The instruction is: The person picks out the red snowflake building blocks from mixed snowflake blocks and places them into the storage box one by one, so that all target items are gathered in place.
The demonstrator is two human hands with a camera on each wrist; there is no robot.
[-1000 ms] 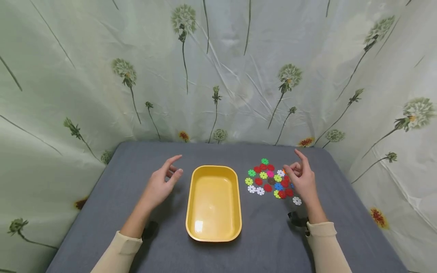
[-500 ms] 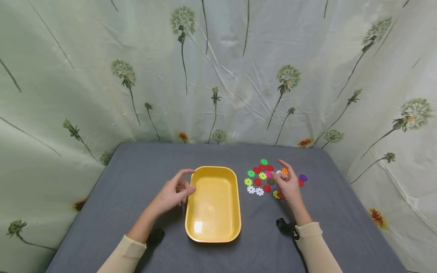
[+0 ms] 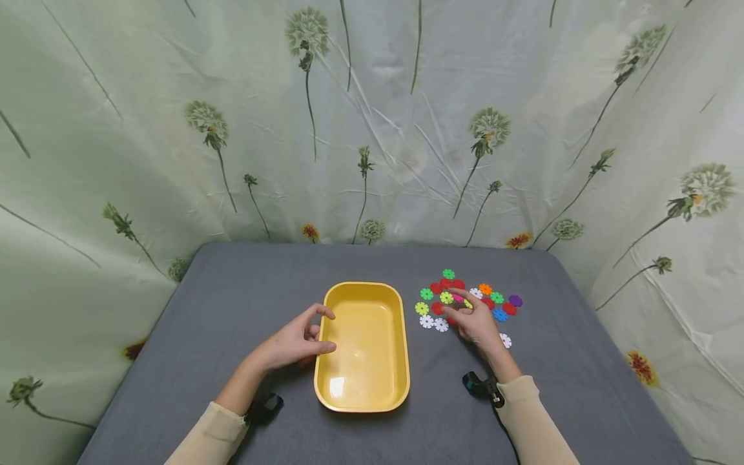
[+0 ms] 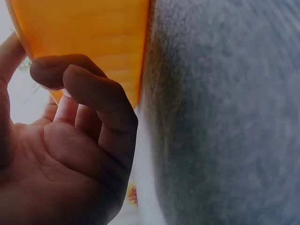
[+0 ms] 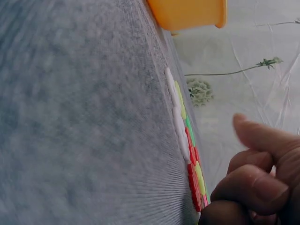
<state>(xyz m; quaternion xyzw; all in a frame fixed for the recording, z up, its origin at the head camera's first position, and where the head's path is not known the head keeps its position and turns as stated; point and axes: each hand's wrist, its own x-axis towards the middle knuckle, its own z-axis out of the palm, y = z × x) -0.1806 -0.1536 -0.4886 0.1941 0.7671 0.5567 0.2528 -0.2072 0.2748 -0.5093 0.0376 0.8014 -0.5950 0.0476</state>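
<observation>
A yellow plastic tray (image 3: 363,407) with rounded corners stands in the middle of the table. My left hand (image 3: 299,339) grips its left rim; thumb and forefinger reach over the edge, and the left wrist view has the other fingers (image 4: 101,91) curled against the outer wall. To the tray's right lies a loose group of small notched plastic discs in several colours, among them a white disc (image 3: 427,321) and a purple disc (image 3: 515,301). Over this group is my right hand (image 3: 476,323), thumb and forefinger apart, covering some discs in the head view.
A grey cloth covers the table (image 3: 256,271). Behind it hangs a pale curtain (image 3: 395,129) with dandelion prints. Both wrists carry small black cameras, the right camera (image 3: 479,385) close above the cloth. A blue disc (image 3: 500,315) and an orange disc (image 3: 485,289) lie right of the hand.
My left hand has moved right from beside the tray onto its left rim. My right hand has shifted left and lower over the discs, uncovering the ones on the right.
</observation>
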